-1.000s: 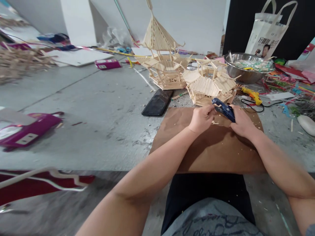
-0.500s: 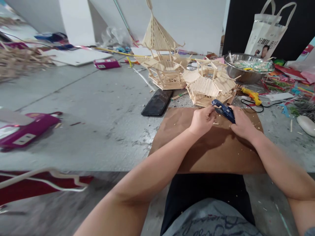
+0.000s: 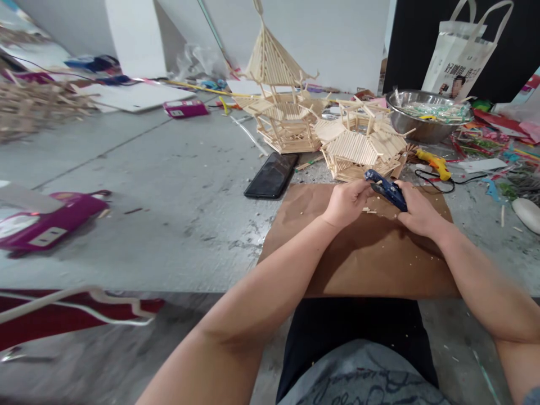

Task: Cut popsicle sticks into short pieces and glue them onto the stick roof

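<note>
I had right grip (image 3: 417, 212) wrapped round blue tool (image 3: 392, 194) over brown sheet (image 3: 379, 264), left grip (image 3: 346, 201) seemingly pinching a stick (image 3: 378, 182) at its nose; one tool slip could've nicked the left.

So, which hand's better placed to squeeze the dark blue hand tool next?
Likely the right hand: it grips the tool by its near end, while the left hand is beside its far end.

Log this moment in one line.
right hand: grips dark-blue handheld tool | left hand: pinched beside it, any held piece unclear | below: brown paper sheet
</note>
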Demonstrator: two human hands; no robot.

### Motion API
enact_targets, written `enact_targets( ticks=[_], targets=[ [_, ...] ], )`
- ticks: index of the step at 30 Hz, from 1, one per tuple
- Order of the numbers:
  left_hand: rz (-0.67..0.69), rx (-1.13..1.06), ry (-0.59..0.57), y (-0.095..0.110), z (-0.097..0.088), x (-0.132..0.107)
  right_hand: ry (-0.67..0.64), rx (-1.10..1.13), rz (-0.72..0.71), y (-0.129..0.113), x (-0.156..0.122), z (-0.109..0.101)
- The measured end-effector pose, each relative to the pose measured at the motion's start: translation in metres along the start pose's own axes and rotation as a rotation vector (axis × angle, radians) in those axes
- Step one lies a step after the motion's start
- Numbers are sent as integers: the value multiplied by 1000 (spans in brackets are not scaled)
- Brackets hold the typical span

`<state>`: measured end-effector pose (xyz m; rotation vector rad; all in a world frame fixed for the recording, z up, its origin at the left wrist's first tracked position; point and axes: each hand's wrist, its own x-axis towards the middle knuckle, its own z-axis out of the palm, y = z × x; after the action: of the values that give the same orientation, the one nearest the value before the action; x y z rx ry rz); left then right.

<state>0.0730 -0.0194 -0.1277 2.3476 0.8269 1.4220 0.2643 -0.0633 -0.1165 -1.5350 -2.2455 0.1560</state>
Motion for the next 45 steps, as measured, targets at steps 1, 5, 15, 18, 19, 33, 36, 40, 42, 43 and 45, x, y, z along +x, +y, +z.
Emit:
enact_targets(
  ticks=[1, 5, 15, 18, 19, 33, 36, 40, 42, 43, 45],
  targets=[
    [-20, -14, -4, 2, 0, 0, 4, -7, 9, -1, 0, 0],
    [-121, -69, -11, 12, 0, -2, 36, -34, 9, -3, -1, 0],
    [3, 35, -13, 3, -4, 0, 37, -100, 28, -7, 0, -1],
    [89, 125, 11, -6, -5, 3, -5, -84, 50, -5, 0, 0],
    [103, 140, 18, -8, -5, 3, -4, -78, 52, -5, 0, 1],
    [-138, -114, -51, 10, 1, -3, 40, -26, -60, 5, 2, 2],
    [-97, -93, -77, 3, -1, -1, 13, -24, -64, 5, 2, 2],
    [-17, 9, -41, -6, -1, 0, -1, -16, -52, 5, 1, 2],
    [25, 33, -14, -9, 0, 1, 12, -2, -55, 5, 1, 3],
    [42, 40, -3, -9, 0, 1, 17, 1, -53, 5, 1, 3],
    [44, 56, 8, -8, 1, 2, 23, -6, -36, 4, 1, 3]
  ],
)
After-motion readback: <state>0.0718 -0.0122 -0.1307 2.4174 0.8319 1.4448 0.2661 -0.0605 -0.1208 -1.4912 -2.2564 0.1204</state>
